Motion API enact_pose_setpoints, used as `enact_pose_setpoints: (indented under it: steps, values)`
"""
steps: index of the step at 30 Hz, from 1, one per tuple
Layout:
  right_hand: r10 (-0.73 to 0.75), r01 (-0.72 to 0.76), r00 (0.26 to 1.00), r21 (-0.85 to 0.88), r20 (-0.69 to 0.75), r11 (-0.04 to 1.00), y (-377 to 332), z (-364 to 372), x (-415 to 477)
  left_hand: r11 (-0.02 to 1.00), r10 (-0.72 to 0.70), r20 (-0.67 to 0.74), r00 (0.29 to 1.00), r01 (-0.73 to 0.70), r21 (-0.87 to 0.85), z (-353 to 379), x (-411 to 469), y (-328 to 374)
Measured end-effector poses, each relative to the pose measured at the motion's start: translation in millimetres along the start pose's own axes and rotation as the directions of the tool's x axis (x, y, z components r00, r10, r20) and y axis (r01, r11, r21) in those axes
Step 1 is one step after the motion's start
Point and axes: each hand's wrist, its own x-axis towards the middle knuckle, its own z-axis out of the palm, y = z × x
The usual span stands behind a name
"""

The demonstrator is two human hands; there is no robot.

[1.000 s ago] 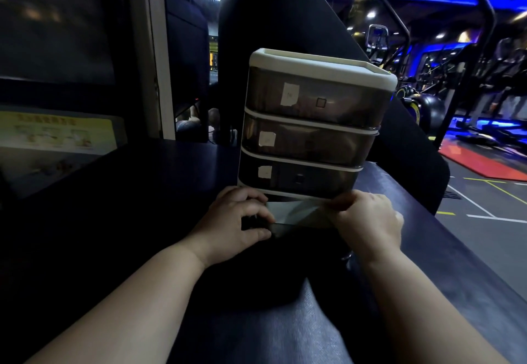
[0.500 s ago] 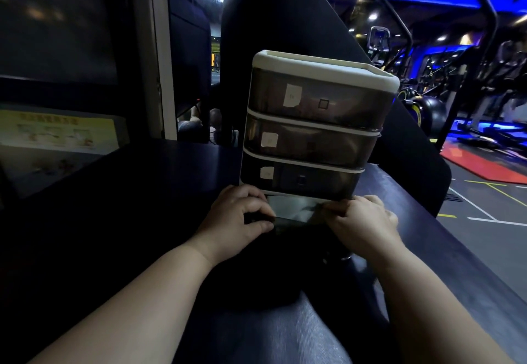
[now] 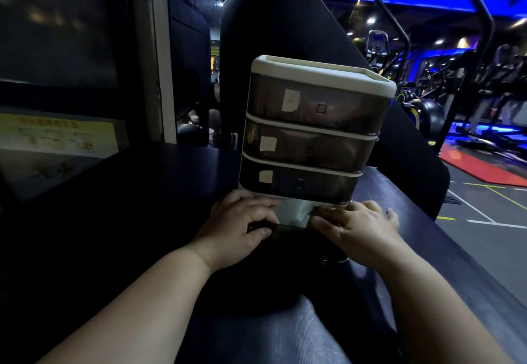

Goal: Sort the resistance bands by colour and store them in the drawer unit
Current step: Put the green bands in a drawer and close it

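Nearest, two bare forearms over the dark tabletop (image 3: 142,192), reaching forward to the foot of the drawer unit (image 3: 313,71). Left hand (image 3: 236,229) curled round the front edge of the bottom drawer (image 3: 296,211), fingers on top and thumb underneath, so gripping it. Right hand (image 3: 360,231) at the right end of the same drawer, fingers nearly straight and laid on its rim, apparently pressing rather than gripping. Bottom drawer out of the unit only by a narrow strip, with a glossy front; inside too dark to read. Judged from this, probably the opening or the closing of this lowest drawer, impossible to say which. No bands in sight anywhere, neither on the tabletop nor in the hands; so either stored already or hidden in the dark. Above, three upper drawers (image 3: 308,146) fully shut, smoky and half transparent, each with a small paper label (image 3: 291,100) on the left of its front. Writing too small to read, contents only dim shapes, colours not to be told. Unit upright on the far part of the tabletop, just before a tall black pad (image 3: 285,21). Further behind, gym machines (image 3: 376,46) under blue light. Seemingly near the end of the task: nothing left outside to sort, perhaps only this drawer to push home.
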Motion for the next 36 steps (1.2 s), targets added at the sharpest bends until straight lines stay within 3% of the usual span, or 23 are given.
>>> enact_pose_setpoints:
  steps: [11, 16, 23, 36]
  values:
    - [-0.067, 0.082, 0.973, 0.06, -0.221, 0.995, -6.0, -3.0, -4.7, 0.998, -0.058, 0.031, 0.998, 0.059, -0.012, 1.8, -1.6, -3.8]
    - [-0.063, 0.069, 0.989, 0.041, -0.133, 0.997, -3.7, 1.8, -3.5, 0.986, -0.169, -0.011, 0.986, 0.169, -0.02, -1.7, -4.1, -0.3]
    - [-0.056, 0.054, 0.997, -0.051, -0.043, 0.997, -3.8, 6.4, -0.2, 0.992, -0.119, 0.043, 0.992, 0.116, 0.05, -2.5, -2.5, 2.0]
    - [-0.091, 0.091, 0.996, -0.06, 0.005, 0.994, 0.0, 7.0, 1.3, 0.97, -0.193, 0.08, 0.978, 0.177, 0.168, -6.3, 0.2, 9.7]
